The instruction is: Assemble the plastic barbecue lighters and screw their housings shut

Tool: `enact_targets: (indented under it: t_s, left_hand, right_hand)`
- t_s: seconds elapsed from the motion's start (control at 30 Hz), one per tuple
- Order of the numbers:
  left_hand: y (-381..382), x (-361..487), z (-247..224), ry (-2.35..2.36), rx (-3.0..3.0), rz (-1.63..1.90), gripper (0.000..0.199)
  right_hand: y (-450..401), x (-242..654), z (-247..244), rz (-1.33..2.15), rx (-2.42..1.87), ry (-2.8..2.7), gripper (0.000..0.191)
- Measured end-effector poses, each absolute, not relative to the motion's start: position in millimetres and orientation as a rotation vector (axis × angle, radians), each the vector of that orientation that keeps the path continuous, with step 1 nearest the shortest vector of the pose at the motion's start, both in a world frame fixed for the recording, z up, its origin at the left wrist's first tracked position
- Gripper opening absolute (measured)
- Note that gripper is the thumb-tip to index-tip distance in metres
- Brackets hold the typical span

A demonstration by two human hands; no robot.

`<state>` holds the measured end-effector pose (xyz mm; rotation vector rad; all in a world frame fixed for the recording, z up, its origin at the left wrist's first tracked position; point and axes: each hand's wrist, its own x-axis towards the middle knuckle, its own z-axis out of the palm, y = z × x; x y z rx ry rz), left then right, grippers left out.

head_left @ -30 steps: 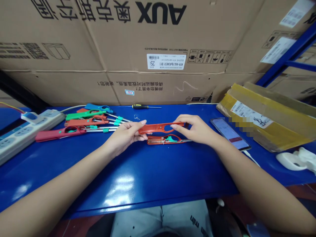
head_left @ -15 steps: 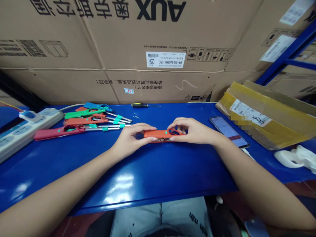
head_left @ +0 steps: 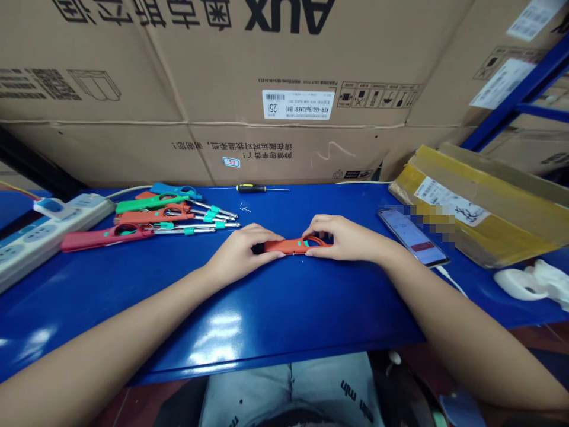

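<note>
An orange lighter handle (head_left: 293, 245), with a finger loop and a bit of green at its trigger, lies low over the blue table between my hands. My left hand (head_left: 242, 249) pinches its left end between thumb and fingers. Around the loop end on the right, my right hand (head_left: 344, 238) is closed with the thumb along the near edge. The two halves of the casing look almost together, with a thin seam facing me. No metal tube shows on this handle. What my fingertips cover at each end is hidden.
Left lie several long-necked lighters, among them a red one (head_left: 106, 237) and a green one (head_left: 151, 203), beside a white power strip (head_left: 48, 228). A screwdriver (head_left: 251, 188) lies at the back. Right are a phone (head_left: 411, 237) and a taped carton (head_left: 484, 207). Large cardboard boxes (head_left: 178, 107) stand behind.
The orange upper casing half has come down onto the lower one, closing the gap where metal inner parts showed. Both hands stay on it, nearly in place.
</note>
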<state>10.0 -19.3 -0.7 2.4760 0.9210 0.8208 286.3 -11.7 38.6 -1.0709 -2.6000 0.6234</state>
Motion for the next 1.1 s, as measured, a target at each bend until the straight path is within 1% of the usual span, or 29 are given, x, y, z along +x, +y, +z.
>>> enact_targets:
  t_s: [0.2, 0.43, 0.9, 1.1]
  left_hand:
    - [-20.8, 9.3, -0.9, 0.853, 2.536, 0.826, 0.028]
    - [-23.4, 11.4, 5.8, 0.861, 2.601, 0.751, 0.024]
    - [-24.1, 5.5, 10.3, 0.918, 2.662, 0.691, 0.027]
    - [-25.9, 4.4, 13.3, 0.956, 2.750, 0.616, 0.023]
  right_hand:
    - [-10.6, 287.3, 37.6, 0.674, -1.084, -2.585, 0.034]
    - [-11.6, 286.3, 36.6, 0.680, -1.069, -2.591, 0.036]
    - [-14.1, 279.1, 29.8, 0.715, -1.100, -2.501, 0.033]
    - [-15.0, 276.6, 28.1, 0.678, -1.084, -2.511, 0.035]
